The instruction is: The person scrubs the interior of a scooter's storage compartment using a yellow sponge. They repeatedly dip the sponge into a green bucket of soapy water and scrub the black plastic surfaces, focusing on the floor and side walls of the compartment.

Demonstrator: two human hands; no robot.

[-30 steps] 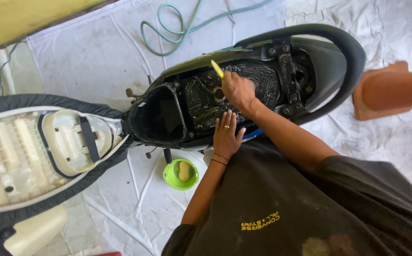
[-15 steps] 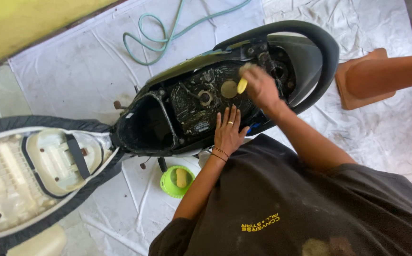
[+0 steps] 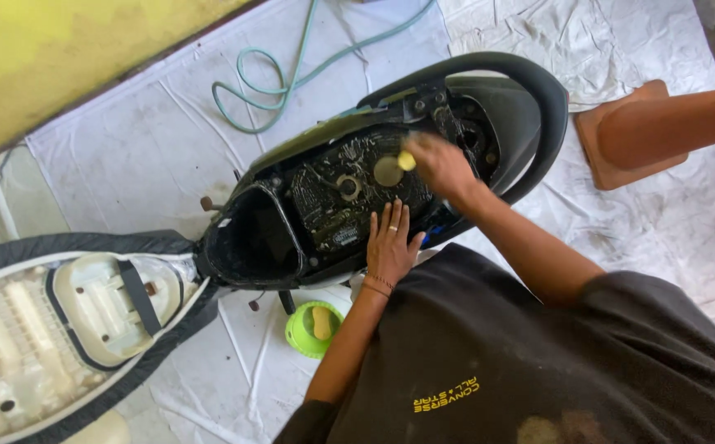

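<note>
- Nearest the camera, a small lime-green tub (image 3: 306, 330) sits on the white sheet (image 3: 127, 156) just below the scooter (image 3: 357, 197), with a pale yellow sponge (image 3: 322, 322) inside it.
- The left hand (image 3: 390, 245) lies flat, fingers spread and pointing away from the person, on the near edge of the scooter's open body; it grips nothing. A thin bracelet rings the wrist.
- The scooter lies with its long axis running from lower left to upper right across the sheet. Its seat (image 3: 53, 329) is flipped open at the lower left, showing a cream ribbed plastic underside framed in black vinyl.
- The middle of the scooter is a deep, glossy black storage bay, then a flat black panel that looks wet and streaked with foam, with a round cap in it.
- The right hand (image 3: 440, 164), blurred, is closed around a small yellow brush (image 3: 407, 160) pressed to that panel near the tail; the hands are apart.
- A smooth, curved black grab rail wraps the far tail end.
- Beyond, a green hose (image 3: 271, 78) coils on the wrinkled sheet, and an orange cone (image 3: 662, 131) lies at the right edge.
</note>
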